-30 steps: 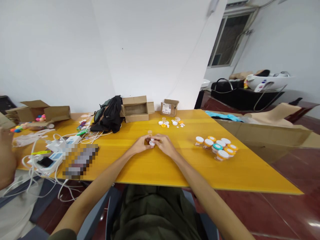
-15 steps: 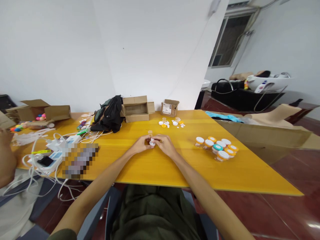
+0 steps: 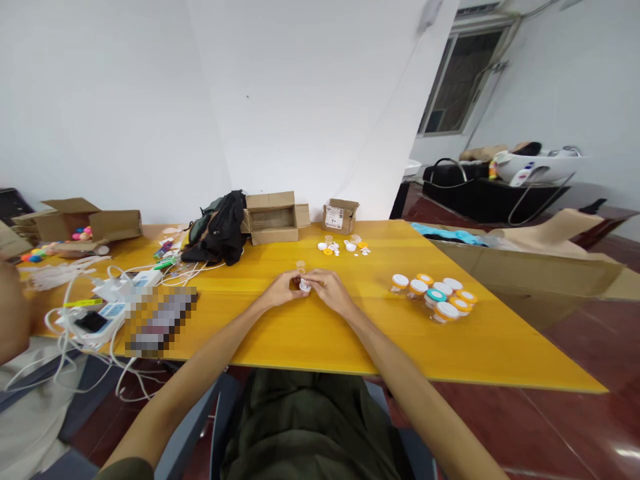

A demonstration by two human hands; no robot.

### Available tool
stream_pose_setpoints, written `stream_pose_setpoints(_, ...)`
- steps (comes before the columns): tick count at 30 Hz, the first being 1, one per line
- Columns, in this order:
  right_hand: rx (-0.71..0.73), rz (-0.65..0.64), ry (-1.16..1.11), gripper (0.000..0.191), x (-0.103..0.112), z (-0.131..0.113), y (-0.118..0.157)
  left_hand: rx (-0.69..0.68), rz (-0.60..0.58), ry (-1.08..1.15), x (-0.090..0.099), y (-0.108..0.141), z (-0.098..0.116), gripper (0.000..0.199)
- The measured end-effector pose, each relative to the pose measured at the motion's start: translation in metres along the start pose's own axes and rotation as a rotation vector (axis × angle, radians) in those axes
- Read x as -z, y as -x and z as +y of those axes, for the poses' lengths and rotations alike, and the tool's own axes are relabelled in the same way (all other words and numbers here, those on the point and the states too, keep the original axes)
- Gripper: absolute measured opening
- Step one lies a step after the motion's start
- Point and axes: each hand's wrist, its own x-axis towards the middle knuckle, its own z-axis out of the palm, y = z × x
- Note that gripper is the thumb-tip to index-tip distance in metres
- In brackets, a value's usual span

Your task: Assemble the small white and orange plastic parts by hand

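Near the middle of the table, my left hand (image 3: 283, 289) is closed around the edge of a small white lid (image 3: 305, 287). My right hand (image 3: 326, 287) meets it from the other side, its fingers pinched on a small white piece at the lid; the piece's exact shape is too small to make out. Just beyond my fingers stands a small clear jar (image 3: 301, 266). Farther back lie loose white parts (image 3: 334, 247) and a yellow-orange ring (image 3: 327, 252).
Several lidded jars (image 3: 436, 294) cluster on the right. Cardboard boxes (image 3: 273, 220) and a black bag (image 3: 220, 230) stand at the back. Power strips (image 3: 107, 320) with tangled cables lie left, beside a pixelated object (image 3: 163, 321). Another person's arm (image 3: 13, 313) shows at the left edge.
My hands stay in nearly the same place; the small white piece at the lid has tilted or lowered slightly. The other person's arm at the left has shifted.
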Motion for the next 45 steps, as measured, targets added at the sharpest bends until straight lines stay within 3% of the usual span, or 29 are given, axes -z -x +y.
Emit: stream_pose_setpoints(45,0.043,-0.008,0.036,0.021,0.0002,0.0007,-0.0002,-0.071,-0.023,-0.007,0.0015,0.0013,0.0053,0.022)
